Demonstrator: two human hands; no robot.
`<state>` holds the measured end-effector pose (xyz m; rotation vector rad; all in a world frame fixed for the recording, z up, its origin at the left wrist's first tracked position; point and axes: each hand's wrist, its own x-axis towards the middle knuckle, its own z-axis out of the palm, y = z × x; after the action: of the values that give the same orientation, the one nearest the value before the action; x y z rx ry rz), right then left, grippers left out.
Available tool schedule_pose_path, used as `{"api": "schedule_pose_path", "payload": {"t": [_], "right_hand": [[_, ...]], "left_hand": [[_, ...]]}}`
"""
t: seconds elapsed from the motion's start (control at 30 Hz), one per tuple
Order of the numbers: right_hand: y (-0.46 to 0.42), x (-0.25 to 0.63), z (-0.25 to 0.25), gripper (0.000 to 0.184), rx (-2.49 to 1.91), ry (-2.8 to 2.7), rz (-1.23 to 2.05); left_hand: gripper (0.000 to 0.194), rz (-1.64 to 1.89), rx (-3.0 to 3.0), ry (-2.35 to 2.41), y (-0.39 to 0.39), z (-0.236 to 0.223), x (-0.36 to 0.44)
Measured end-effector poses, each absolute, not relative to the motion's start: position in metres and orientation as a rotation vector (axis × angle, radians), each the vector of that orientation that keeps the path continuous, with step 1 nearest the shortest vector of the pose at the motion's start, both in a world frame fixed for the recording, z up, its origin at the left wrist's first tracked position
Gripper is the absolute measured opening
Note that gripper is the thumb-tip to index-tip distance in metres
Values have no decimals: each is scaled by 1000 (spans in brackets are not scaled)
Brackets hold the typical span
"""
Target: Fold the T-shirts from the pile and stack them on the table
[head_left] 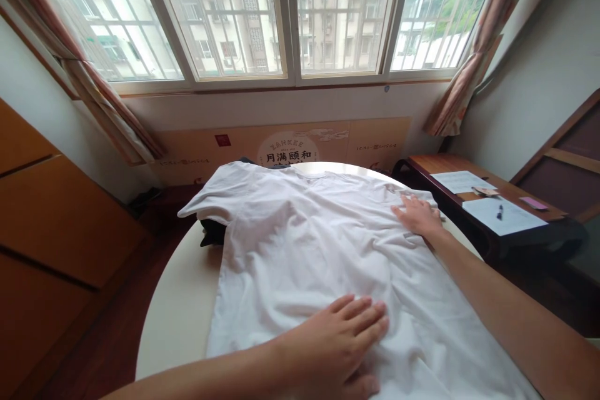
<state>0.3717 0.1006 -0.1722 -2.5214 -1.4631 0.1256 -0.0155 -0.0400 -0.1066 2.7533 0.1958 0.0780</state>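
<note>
A white T-shirt [300, 250] lies spread over a round cream table [173, 306], its neck toward the window and its front creased. My left hand [342, 340] rests flat on the lower middle of the shirt, fingers stretched out to the right. Farther off, my right hand [417, 214] lies on the shirt near its right sleeve, with the fingers spread. A dark cloth-like thing [213, 232] pokes out from under the left sleeve; most of it is hidden by the shirt.
To the right stands a low wooden table [473, 169] with paper sheets [504, 215], a black pen [500, 212] and a pink item [533, 203]. A wooden cabinet [65, 219] is at the left. Behind the round table, a printed cardboard panel [375, 144] leans below the window.
</note>
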Motion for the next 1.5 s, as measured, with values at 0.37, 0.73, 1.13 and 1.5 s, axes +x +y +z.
{"api": "schedule_pose_path", "payload": {"t": [0.37,0.73,1.13,1.5], "right_hand": [[98,426,-152,59,-2575,-943,167],[159,336,-74,37,-2174,-1231,215],[202,131,-69,55,-1703,-1704,803],[-21,275,-86,50,-2077,-2152,621]], "left_hand": [[60,294,3139,110,-61,-145,-44],[47,297,2884,218,-55,-140,-42],[70,172,2482,305,-51,-119,-54],[50,310,2781,291,-60,-124,-48]]}}
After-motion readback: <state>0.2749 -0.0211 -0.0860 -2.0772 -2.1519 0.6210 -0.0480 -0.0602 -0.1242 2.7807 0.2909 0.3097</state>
